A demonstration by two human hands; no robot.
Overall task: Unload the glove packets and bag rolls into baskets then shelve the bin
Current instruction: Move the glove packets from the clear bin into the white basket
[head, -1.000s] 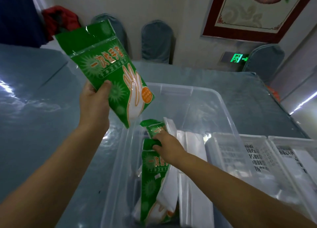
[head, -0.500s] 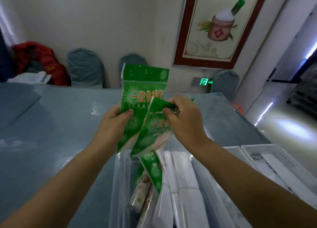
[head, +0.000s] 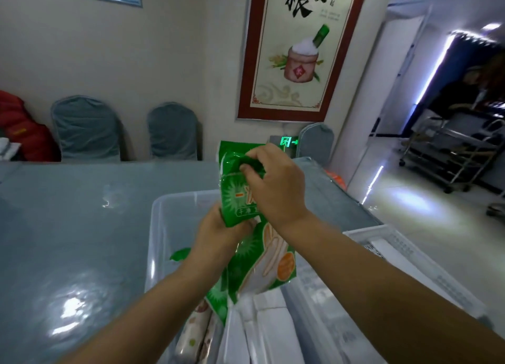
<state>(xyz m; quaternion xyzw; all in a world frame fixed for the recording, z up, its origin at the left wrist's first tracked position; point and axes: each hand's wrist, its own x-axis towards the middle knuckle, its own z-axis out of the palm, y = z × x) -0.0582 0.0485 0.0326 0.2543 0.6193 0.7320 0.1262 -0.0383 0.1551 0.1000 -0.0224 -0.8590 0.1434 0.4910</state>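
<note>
Glove packets (head: pixel 246 213), held apart a second earlier, were now stacked over the bin (head: pixel 164 227); right hand (head: pixel 276 188) pinched their tops, left hand (head: pixel 218 238) gripped below; basket (head: pixel 396 243) likely next.

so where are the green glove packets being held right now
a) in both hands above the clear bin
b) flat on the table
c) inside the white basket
a: the left hand and right hand both grip the green glove packets above the clear bin.

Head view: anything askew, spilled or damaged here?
Nothing spilled or torn. The top flap of the glove packets is folded over under the right hand; the left hand holds them above the bin.
</note>
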